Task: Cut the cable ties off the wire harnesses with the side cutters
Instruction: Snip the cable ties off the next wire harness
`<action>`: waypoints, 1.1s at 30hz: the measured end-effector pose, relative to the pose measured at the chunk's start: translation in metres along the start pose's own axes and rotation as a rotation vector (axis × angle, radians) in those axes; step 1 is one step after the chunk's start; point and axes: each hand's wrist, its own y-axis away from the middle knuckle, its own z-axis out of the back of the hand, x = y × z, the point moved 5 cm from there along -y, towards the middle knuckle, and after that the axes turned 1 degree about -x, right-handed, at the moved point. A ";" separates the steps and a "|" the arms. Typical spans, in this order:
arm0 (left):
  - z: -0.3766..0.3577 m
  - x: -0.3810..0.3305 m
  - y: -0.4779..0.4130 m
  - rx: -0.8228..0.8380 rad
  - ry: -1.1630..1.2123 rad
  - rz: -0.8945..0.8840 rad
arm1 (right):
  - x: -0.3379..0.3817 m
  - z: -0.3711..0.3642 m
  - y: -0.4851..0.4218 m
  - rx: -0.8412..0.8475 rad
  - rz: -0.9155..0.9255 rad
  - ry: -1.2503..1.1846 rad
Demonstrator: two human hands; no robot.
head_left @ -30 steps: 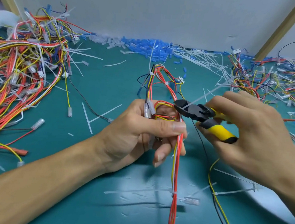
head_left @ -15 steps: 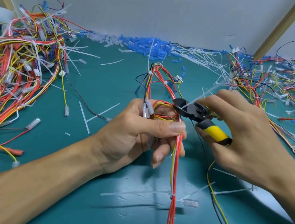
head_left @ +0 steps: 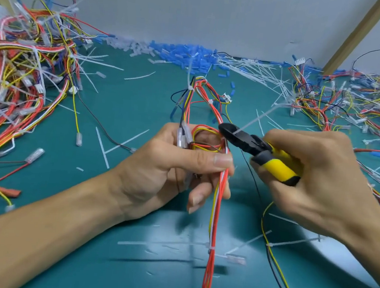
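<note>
Left grip [head_left: 171, 165]: closed round the wire harness [head_left: 216, 215], the thumb laid flat across the red, yellow and white wires and the fingers curled behind them.
Right grip [head_left: 326, 178]: wrapped round the yellow handles of the side cutters [head_left: 248, 144], squeezing them together.
Side cutters: black nose pointing left and touching the harness just above the left thumb.
Cable tie [head_left: 255, 121]: white, on the harness at the cutter nose, its tail slanting up and to the right. Whether the blades have bitten through it cannot be told.
Wire harness: held upright over the middle of the bench [head_left: 130, 106]; a small loop of wires and two clear terminal sleeves [head_left: 182, 136] sit in the left grip, and the long bundle runs down off the lower edge.
Other ties on it: one low on the bundle [head_left: 211, 246], two more on the far loops above the hands.
Left heap [head_left: 18, 71]: tangled harnesses, white ties among them.
Right heap [head_left: 360, 101]: more tangled harnesses.
Back edge of bench: blue sleeves [head_left: 187, 56] piled against the wall, and a drift of loose white tie strips [head_left: 255, 71] just to their right.
</note>
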 end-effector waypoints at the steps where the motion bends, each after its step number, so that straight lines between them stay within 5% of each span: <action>1: 0.000 0.000 0.000 0.011 0.009 -0.001 | -0.001 0.001 0.001 0.009 -0.015 -0.008; 10: 0.002 -0.001 0.000 -0.012 0.044 -0.017 | -0.002 -0.003 0.000 0.011 -0.070 -0.015; 22: 0.006 -0.009 0.000 -0.136 0.107 -0.080 | -0.015 -0.008 0.002 -0.057 -0.216 -0.496; 25: 0.010 -0.013 0.000 -0.198 0.148 -0.100 | -0.011 -0.003 -0.001 -0.064 -0.158 -0.316; 29: 0.025 -0.024 -0.002 -0.380 0.155 -0.130 | -0.010 0.002 0.003 -0.096 -0.135 -0.467; 33: 0.047 -0.034 -0.002 -0.594 0.224 -0.159 | -0.006 0.001 -0.002 -0.070 -0.008 -0.146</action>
